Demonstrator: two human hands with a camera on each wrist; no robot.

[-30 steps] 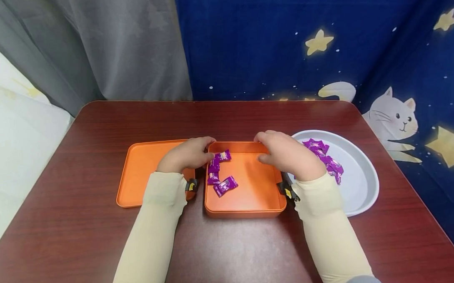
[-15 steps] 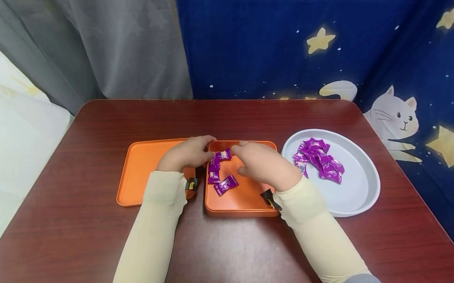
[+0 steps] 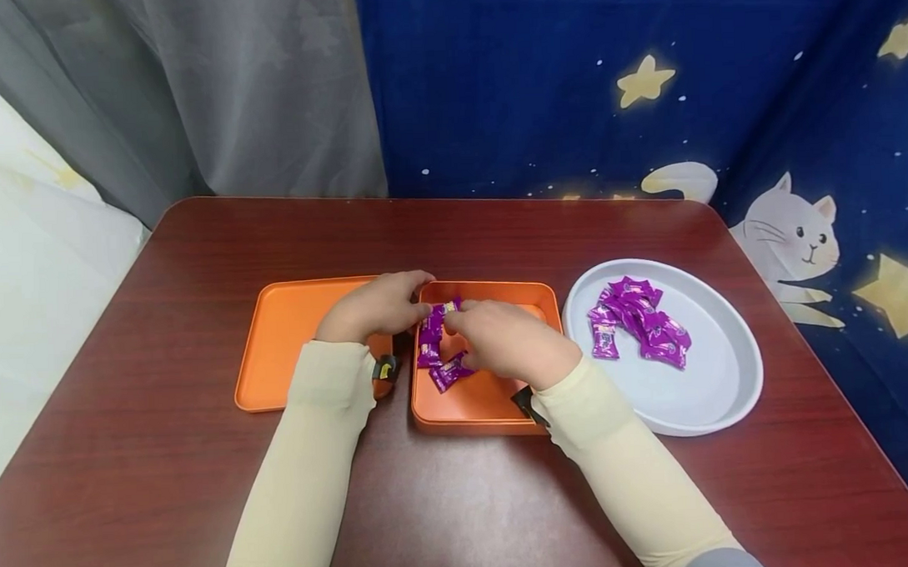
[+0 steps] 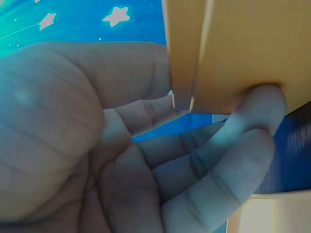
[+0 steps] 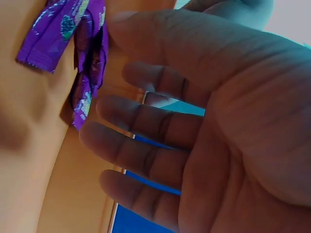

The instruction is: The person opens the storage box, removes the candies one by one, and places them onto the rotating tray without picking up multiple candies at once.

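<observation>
An orange rectangular box (image 3: 489, 420) stands mid-table with several purple-wrapped candies (image 3: 448, 372) along its left side. My left hand (image 3: 372, 310) holds the box's left wall. In the left wrist view, the thumb (image 4: 136, 68) meets the rim and fingertips (image 4: 265, 104) press the outer wall. Inside the box, my right hand (image 3: 504, 340) reaches over to the candies. Its fingers (image 5: 121, 150) are loosely extended in the right wrist view, with the thumb tip close to the candies (image 5: 53, 36) and nothing visibly gripped; whether the thumb touches them I cannot tell.
A pale round tray (image 3: 716, 383) stands right of the box, bearing a heap of the same purple candies (image 3: 646, 318). To the left lies a flat orange lid (image 3: 276, 348), partly under my left forearm. Curtains hang behind the dark red table (image 3: 452, 242).
My right hand has moved left from the box's right edge to the candies inside, uncovering more of the tray. The left hand has stayed at the left wall.
</observation>
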